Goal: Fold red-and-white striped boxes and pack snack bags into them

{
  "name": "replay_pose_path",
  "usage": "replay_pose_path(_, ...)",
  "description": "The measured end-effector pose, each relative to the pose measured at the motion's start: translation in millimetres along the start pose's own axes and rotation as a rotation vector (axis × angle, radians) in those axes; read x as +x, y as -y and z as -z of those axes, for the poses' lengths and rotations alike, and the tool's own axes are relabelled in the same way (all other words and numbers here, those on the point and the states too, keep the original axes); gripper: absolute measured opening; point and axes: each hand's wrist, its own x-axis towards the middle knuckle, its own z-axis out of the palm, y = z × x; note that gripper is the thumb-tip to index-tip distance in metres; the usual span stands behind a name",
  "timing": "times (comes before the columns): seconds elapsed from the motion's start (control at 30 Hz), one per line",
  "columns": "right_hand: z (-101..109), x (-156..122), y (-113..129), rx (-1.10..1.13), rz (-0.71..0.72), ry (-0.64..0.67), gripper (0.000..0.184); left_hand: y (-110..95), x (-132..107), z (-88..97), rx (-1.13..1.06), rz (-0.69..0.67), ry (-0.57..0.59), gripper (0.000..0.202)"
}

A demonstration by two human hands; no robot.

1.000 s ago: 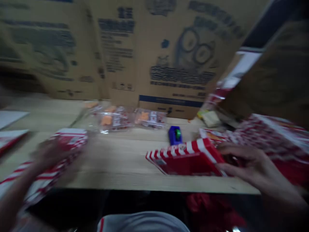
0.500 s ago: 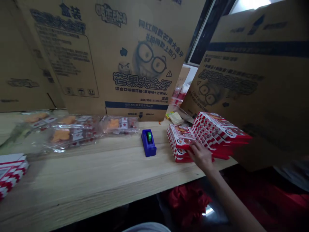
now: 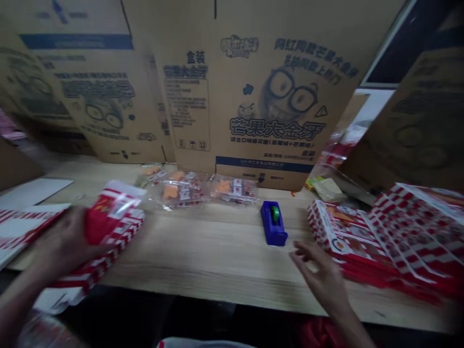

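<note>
At the left, my left hand (image 3: pixel 63 249) is closed around a red-and-white printed carton (image 3: pixel 108 212), blurred by motion and lifted over a pile of striped folded cartons (image 3: pixel 125 237). My right hand (image 3: pixel 322 278) hovers above the front of the table, empty, its thumb and fingers apart. Just beyond its fingertips stands a blue tape dispenser (image 3: pixel 273 224) with a green roll. To the right of that hand are red-and-white checked boxes (image 3: pixel 348 232) in a low stack, beside a taller leaning stack (image 3: pixel 416 237).
Clear packs with orange pieces (image 3: pixel 177 191) and another such pack (image 3: pixel 234 188) lie along the back of the wooden table (image 3: pixel 203 261). Large cardboard cartons (image 3: pixel 261 96) stand behind them. Flat white-and-red card sheets (image 3: pixel 29 217) lie at far left.
My view has swung left. My right hand has let go of the checked boxes and moved left, near the tape dispenser. My left hand has come into view with a carton.
</note>
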Motion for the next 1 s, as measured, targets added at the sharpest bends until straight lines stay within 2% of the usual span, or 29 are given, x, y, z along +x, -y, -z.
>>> replay_pose_path(0.03, -26.4, 0.7, 12.6, 0.182, -0.095, 0.132, 0.031, -17.4, -12.6, 1.3, 0.006, -0.023, 0.043, 0.090)
replay_pose_path(0.07, -52.3, 0.5, 26.9, 0.366, -0.189, 0.266, 0.039, -39.2, -27.6, 0.7, -0.053, -0.103, 0.057, 0.098)
replay_pose_path(0.1, -76.2, -0.3, 42.5, 0.546, -0.269, 0.404, 0.049, -63.6, -43.6, -1.9, -0.137, -0.181, 0.030, 0.101)
replay_pose_path(0.17, -113.6, -2.9, 74.1, 0.823, -0.360, 0.600, 0.069, -112.6, -75.1, -11.9, -0.310, -0.328, 0.026, 0.106)
replay_pose_path(0.23, -133.6, -4.9, 99.5, 1.022, -0.374, 0.699, 0.068, -152.1, -101.0, -24.7, -0.438, -0.377, 0.070, 0.110)
replay_pose_path(0.33, -136.0, -6.6, 113.1, 1.163, -0.397, 0.683, 0.054, -185.6, -122.8, -41.2, -0.557, -0.314, 0.108, 0.111)
replay_pose_path(0.47, -119.2, -9.6, 90.0, 1.091, -0.493, 0.560, 0.042, -198.7, -122.9, -54.6, -0.797, -0.162, 0.187, 0.101)
replay_pose_path(0.53, -111.3, -10.2, 73.0, 1.012, -0.532, 0.505, 0.035, -200.5, -118.0, -60.0, -1.004, -0.053, 0.306, 0.080)
replay_pose_path(0.63, -102.7, -8.5, 53.6, 0.925, -0.585, 0.470, 0.033, -203.5, -115.5, -67.3, -1.338, 0.100, 0.559, 0.038)
replay_pose_path(0.73, -97.6, -6.9, 43.1, 0.914, -0.641, 0.504, 0.034, -208.9, -120.2, -71.4, -1.548, 0.223, 0.689, 0.029)
replay_pose_path(0.83, -95.6, -11.3, 35.7, 0.975, -0.680, 0.550, 0.035, -214.4, -123.0, -73.7, -1.592, 0.211, 0.692, 0.029)
replay_pose_path(0.9, -96.0, -19.0, 31.0, 1.039, -0.710, 0.589, 0.036, -216.4, -120.8, -77.4, -1.597, 0.165, 0.619, 0.031)
replay_pose_path(1.0, -98.1, -34.5, 26.0, 1.072, -0.742, 0.692, 0.040, -216.6, -115.7, -88.6, -1.654, 0.164, 0.493, 0.053)
